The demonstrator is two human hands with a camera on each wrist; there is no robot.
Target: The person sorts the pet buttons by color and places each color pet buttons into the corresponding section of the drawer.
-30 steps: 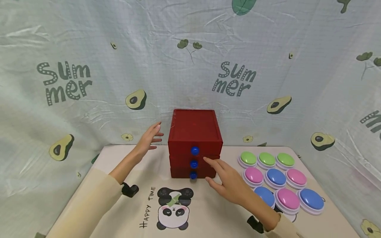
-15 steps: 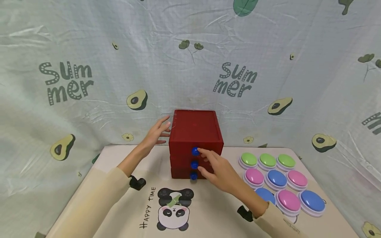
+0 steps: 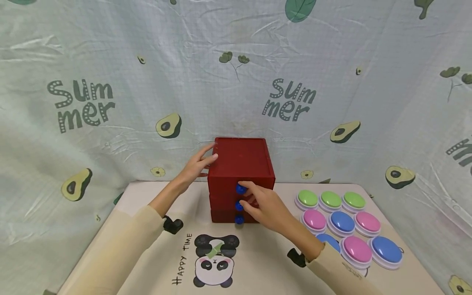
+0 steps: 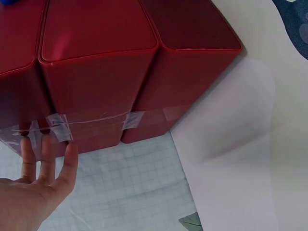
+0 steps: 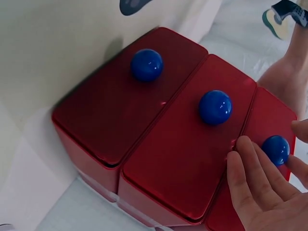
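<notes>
A red three-drawer cabinet (image 3: pixel 241 157) with round blue knobs stands at the back of the table. My left hand (image 3: pixel 193 169) rests against its left side, with the thumb over the top edge. In the left wrist view, straight fingers (image 4: pixel 47 156) meet the red side near clear tape (image 4: pixel 60 127). My right hand (image 3: pixel 271 207) is at the front, around the top knob (image 5: pixel 275 150). One fingertip touches that knob, while the thumb shows apart from it. The other fingers extend beside it. Below are the middle knob (image 5: pixel 215 107) and the bottom knob (image 5: pixel 147 65).
To the right, several push buttons with white bases stand in rows, among them a green button (image 3: pixel 307 198), a pink button (image 3: pixel 357 248) and a blue button (image 3: pixel 386 248). A panda print (image 3: pixel 214 268) marks the pale table. A patterned cloth (image 3: pixel 236 94) hangs behind the cabinet.
My left hand has moved right, onto the cabinet's side. My right hand has moved left and up from the lower drawers to the top knob. The drawers have stayed closed.
</notes>
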